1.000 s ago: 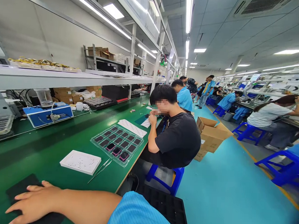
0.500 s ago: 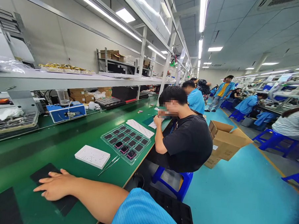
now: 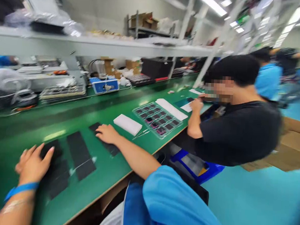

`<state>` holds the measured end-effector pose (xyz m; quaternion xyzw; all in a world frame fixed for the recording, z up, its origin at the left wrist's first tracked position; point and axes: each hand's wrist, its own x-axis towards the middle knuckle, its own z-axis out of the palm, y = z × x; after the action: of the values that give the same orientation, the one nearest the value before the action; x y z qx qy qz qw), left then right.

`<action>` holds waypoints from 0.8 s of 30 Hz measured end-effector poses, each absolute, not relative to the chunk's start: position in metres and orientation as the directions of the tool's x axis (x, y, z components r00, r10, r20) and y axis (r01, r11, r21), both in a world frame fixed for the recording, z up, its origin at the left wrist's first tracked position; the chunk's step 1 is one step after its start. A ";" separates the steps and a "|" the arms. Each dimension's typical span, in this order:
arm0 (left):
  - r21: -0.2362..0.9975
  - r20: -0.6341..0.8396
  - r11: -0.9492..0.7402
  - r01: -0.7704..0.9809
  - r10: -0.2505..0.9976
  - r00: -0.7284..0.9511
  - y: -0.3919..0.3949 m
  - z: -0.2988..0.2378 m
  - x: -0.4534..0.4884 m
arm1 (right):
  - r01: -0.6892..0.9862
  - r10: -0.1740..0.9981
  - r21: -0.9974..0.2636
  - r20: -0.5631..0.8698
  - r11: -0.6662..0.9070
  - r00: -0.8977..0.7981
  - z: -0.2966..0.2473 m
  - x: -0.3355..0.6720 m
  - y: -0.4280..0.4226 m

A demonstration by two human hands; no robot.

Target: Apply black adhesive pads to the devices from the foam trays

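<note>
My left hand [image 3: 34, 164], with a blue wristband [image 3: 22, 189] below it, is at the lower left with fingers spread. It rests on or just above a black sheet [image 3: 58, 181]; contact is unclear through the blur. My right hand [image 3: 107, 134] lies flat, fingers stretched out, over another black sheet [image 3: 111, 149]. Between the hands a third black strip [image 3: 78, 152] lies on the green bench, with a shiny clear band across its lower part. Nothing shows gripped in either hand.
Right of my right hand are a white block [image 3: 127, 124], tweezers [image 3: 142, 134] and a clear tray [image 3: 162, 118] of dark square parts. A co-worker in black [image 3: 238, 136] sits close on the right. A blue device [image 3: 105, 85] stands at the bench's back.
The view has swung left, bringing my left hand, the middle strip and the left sheet into sight. My right hand stays flat on its black sheet.
</note>
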<state>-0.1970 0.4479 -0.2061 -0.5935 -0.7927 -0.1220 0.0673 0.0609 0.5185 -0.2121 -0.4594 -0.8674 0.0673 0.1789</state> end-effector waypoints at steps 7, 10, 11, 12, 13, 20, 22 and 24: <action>0.320 0.239 0.373 0.871 0.858 -0.455 0.446 -0.221 -0.219 | 0.751 0.841 -0.378 0.250 0.541 -0.480 -0.238 0.052 0.529; 0.363 0.233 0.381 0.850 0.847 -0.478 0.447 -0.224 -0.219 | 0.755 0.846 -0.383 0.261 0.533 -0.465 -0.241 0.051 0.526; 0.355 0.243 0.364 0.861 0.854 -0.461 0.447 -0.225 -0.220 | 0.756 0.847 -0.382 0.264 0.532 -0.462 -0.241 0.051 0.525; 0.346 0.253 0.350 0.871 0.859 -0.445 0.446 -0.226 -0.220 | 0.757 0.847 -0.380 0.266 0.531 -0.461 -0.241 0.051 0.525; 0.340 0.263 0.339 0.877 0.862 -0.434 0.445 -0.226 -0.221 | 0.758 0.846 -0.377 0.268 0.532 -0.460 -0.242 0.051 0.524; 0.308 0.202 0.312 0.899 0.902 -0.382 0.440 -0.226 -0.222 | 0.758 0.845 -0.377 0.284 0.533 -0.453 -0.242 0.050 0.520; 0.271 0.164 0.295 0.916 0.924 -0.346 0.439 -0.226 -0.222 | 0.758 0.847 -0.380 0.282 0.529 -0.450 -0.241 0.051 0.518; 0.239 0.125 0.284 0.929 0.939 -0.319 0.438 -0.227 -0.222 | 0.762 0.850 -0.380 0.275 0.525 -0.448 -0.240 0.051 0.516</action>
<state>-0.2216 0.4379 -0.2269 -0.5830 -0.8009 -0.1347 -0.0203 0.0509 0.5160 -0.2404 -0.4770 -0.8450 0.1006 0.2197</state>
